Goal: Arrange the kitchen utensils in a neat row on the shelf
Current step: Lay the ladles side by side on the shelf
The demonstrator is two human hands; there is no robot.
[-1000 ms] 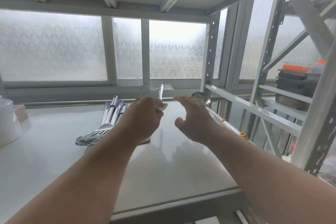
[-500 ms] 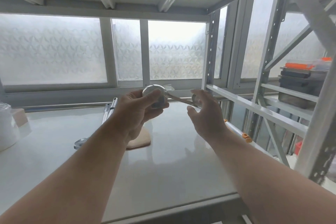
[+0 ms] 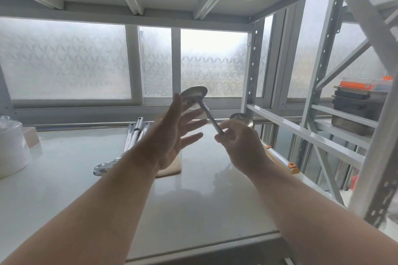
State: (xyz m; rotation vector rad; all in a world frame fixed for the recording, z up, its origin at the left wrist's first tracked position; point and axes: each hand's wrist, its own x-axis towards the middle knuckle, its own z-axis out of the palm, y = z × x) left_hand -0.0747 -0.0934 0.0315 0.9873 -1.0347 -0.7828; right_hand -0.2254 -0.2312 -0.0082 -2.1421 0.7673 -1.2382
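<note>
The left forearm hides most of the steel utensils (image 3: 134, 135) lying on the glossy white shelf (image 3: 64, 178), and the right hand (image 3: 241, 146) covers much of a ladle (image 3: 241, 119) by the shelf's right edge. Frosted windows (image 3: 64, 60) stand behind the shelf, and stacked trays (image 3: 357, 109) sit on a neighbouring rack to its right. The right hand pinches the handle of a steel ladle (image 3: 203, 105) held above the shelf, its bowl raised just behind the spread fingers of the left hand (image 3: 172, 135), which holds nothing.
</note>
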